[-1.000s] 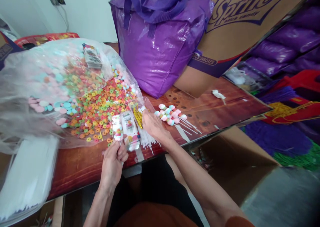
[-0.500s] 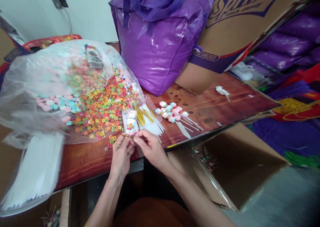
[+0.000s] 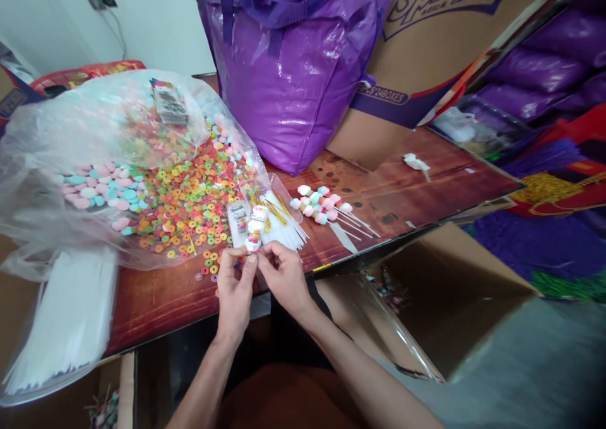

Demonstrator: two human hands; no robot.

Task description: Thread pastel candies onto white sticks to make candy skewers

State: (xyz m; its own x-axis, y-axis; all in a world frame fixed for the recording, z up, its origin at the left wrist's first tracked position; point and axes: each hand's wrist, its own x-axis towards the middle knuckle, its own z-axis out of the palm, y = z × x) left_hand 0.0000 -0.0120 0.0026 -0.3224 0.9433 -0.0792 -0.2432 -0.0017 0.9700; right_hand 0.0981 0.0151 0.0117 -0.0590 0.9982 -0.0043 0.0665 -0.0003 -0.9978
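My left hand (image 3: 235, 290) and right hand (image 3: 288, 279) pinched the bagged candy (image 3: 256, 227) at its base over the tabletop (image 3: 156, 303), its neck too hidden to tell if tied, while the bare candies (image 3: 318, 203) lay unbagged beyond the sticks (image 3: 290, 232).

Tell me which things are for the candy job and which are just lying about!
Probably for the job:
wrapped candy
gold ties
white sticks
candy rings
marshmallows

Probably just lying about:
crumpled white scrap
purple bag
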